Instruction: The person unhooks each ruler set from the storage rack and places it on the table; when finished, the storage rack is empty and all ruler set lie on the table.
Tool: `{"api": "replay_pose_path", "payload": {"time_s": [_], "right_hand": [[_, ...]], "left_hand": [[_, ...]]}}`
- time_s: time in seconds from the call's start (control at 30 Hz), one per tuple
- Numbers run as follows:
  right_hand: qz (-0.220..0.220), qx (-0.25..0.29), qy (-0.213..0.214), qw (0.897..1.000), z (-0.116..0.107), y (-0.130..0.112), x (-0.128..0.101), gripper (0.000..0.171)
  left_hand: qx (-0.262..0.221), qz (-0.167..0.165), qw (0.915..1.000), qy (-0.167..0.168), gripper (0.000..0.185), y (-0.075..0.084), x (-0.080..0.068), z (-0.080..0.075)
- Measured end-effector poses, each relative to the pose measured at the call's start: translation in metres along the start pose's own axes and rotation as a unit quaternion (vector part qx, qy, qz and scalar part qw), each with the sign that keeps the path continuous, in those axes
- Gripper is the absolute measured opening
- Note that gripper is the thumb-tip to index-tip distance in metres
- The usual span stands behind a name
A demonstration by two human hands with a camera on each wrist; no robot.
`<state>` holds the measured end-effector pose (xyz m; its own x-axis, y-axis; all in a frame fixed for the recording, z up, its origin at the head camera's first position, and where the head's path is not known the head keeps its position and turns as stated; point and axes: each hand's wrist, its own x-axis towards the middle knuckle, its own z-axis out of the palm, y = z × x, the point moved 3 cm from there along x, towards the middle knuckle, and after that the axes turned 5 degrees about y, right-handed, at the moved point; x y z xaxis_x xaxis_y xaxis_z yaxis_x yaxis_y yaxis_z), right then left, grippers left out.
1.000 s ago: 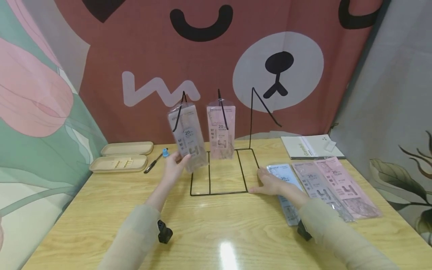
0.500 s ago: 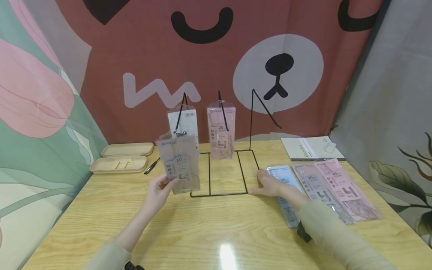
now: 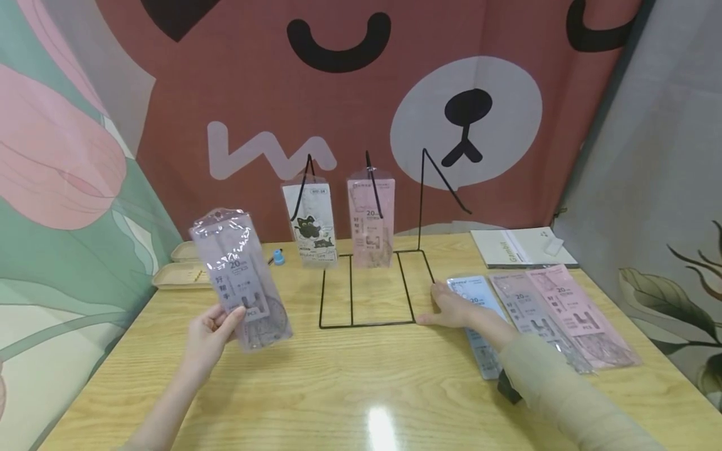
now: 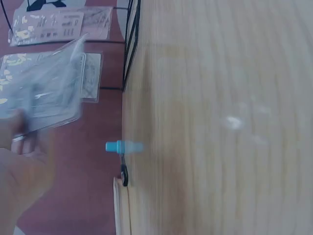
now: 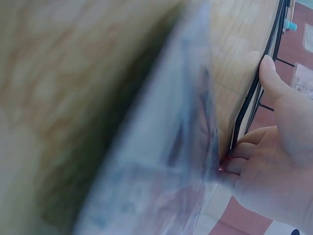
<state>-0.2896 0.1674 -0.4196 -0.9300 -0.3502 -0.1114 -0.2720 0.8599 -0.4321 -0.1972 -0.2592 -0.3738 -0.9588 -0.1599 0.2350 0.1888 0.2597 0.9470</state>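
Observation:
My left hand [image 3: 224,321] pinches the lower end of a clear packet [image 3: 239,279] and holds it upright above the table, left of the black wire rack [image 3: 366,323]. The left wrist view shows that packet [image 4: 44,88] blurred above the fingers [image 4: 19,166]. On the rack hang a cat-print packet [image 3: 313,225] and a pink packet [image 3: 370,216]; its right hook is bare. My right hand [image 3: 439,307] rests flat at the rack's front right corner, touching the base wire [image 5: 254,93]. A blurred packet [image 5: 166,147] fills the right wrist view.
Three packets lie at the right: blue [image 3: 479,313], grey [image 3: 530,310] and pink [image 3: 581,313]. A notebook [image 3: 521,245] sits behind them. Beige trays [image 3: 175,272] and a pen with a blue cap [image 3: 276,257] are at the back left. Cloth backdrops enclose the table.
My left hand has taken the clear packet off the rack's left hook and carried it left and toward me. The cat-print packet behind it now shows. My right hand has stayed put.

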Motion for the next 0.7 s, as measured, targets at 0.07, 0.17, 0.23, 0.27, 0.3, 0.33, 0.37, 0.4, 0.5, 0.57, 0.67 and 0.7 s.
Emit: {"api": "replay_pose_path", "payload": {"time_s": [0.07,0.17,0.23,0.27,0.3,0.33,0.37,0.4,0.5,0.57,0.67,0.7], "right_hand": [[-0.002,0.0,-0.001,1.0,0.0,0.0,0.0,0.1],[-0.003,0.001,0.0,1.0,0.0,0.0,0.0,0.101],[-0.005,0.001,0.002,1.0,0.0,0.0,-0.001,0.101],[-0.004,0.001,0.001,1.0,0.0,0.0,0.0,0.101],[-0.004,0.002,0.001,1.0,0.0,0.0,0.0,0.101],[-0.003,0.002,0.0,1.0,0.0,0.0,0.0,0.101],[-0.002,0.002,0.0,1.0,0.0,0.0,0.0,0.101],[-0.001,0.002,-0.002,1.0,0.0,0.0,-0.001,0.101],[0.0,0.002,-0.002,1.0,0.0,0.001,0.0,0.101],[0.0,0.003,-0.001,1.0,0.0,0.001,-0.001,0.101],[-0.004,0.003,0.002,1.0,0.0,0.0,0.0,0.101],[-0.005,0.003,0.002,1.0,0.0,0.0,0.0,0.101]], "left_hand": [[0.033,-0.064,0.9968,-0.036,0.039,-0.007,0.001,-0.002],[0.064,-0.136,0.9817,-0.117,0.046,-0.019,-0.001,0.0],[0.069,-0.165,0.9697,-0.167,0.047,-0.026,-0.002,0.005],[0.066,-0.177,0.9649,-0.182,0.047,-0.029,-0.003,0.007],[0.066,-0.184,0.961,-0.196,0.047,-0.032,-0.004,0.01],[0.065,-0.191,0.9585,-0.202,0.048,-0.033,-0.004,0.012],[0.067,-0.195,0.9565,-0.206,0.048,-0.035,-0.004,0.014],[0.07,-0.2,0.9552,-0.207,0.048,-0.036,-0.004,0.017],[0.073,-0.208,0.9531,-0.207,0.046,-0.038,-0.003,0.023],[0.072,-0.212,0.9519,-0.209,0.044,-0.038,-0.002,0.026],[0.083,-0.218,0.9514,-0.201,0.04,-0.039,-0.001,0.028],[0.097,-0.22,0.9515,-0.192,0.038,-0.039,-0.001,0.029]]}}
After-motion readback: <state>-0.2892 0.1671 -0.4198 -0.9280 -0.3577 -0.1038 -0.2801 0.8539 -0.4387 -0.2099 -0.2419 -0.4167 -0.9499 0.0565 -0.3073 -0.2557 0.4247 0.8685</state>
